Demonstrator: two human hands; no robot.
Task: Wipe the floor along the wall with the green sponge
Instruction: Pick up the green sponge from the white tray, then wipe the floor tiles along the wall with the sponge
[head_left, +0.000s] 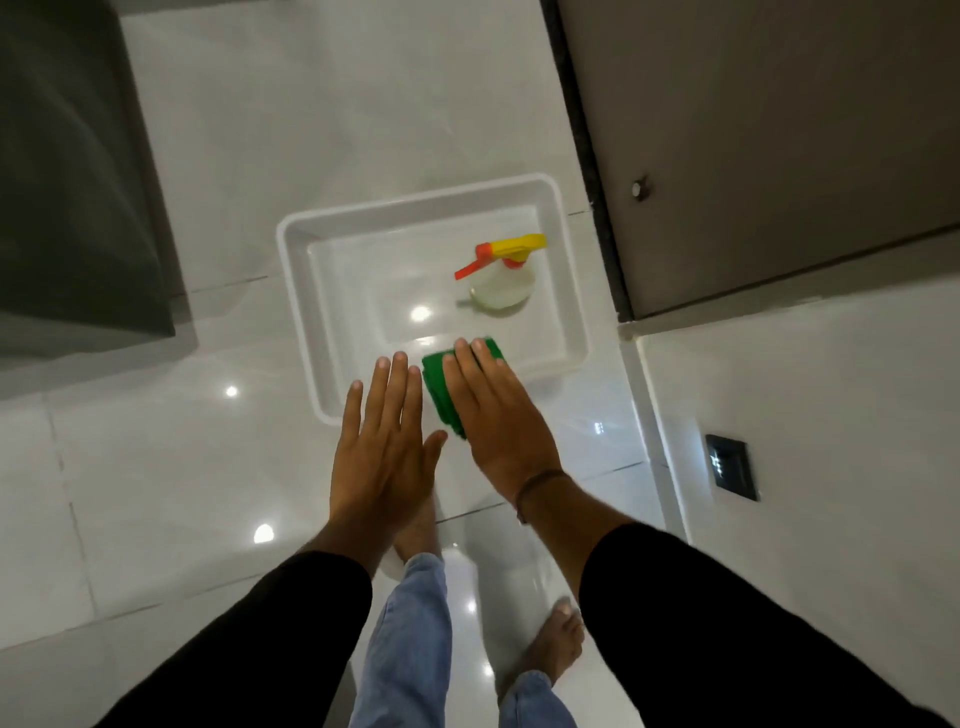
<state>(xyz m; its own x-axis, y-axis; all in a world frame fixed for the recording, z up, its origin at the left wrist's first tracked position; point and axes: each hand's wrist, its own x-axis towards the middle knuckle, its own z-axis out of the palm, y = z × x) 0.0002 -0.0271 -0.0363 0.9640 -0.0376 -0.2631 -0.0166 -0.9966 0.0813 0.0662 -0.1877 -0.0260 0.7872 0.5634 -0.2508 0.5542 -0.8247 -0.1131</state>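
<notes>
The green sponge (439, 395) is under the palm and fingers of my right hand (501, 415), which holds it above the near rim of a white plastic tray (306, 291). Only the sponge's left side and far corner show. My left hand (382, 447) is flat with its fingers spread, just left of the sponge, holding nothing. The glossy white tiled floor (156, 467) lies below. The white wall (810, 415) with its skirting runs along the right.
A spray bottle (501, 286) with a yellow and orange trigger head stands in the tray. A brown door (779, 130) is at the upper right, a dark cabinet (67, 171) at the left. A black wall socket (730, 465) is on the right. My bare feet are below.
</notes>
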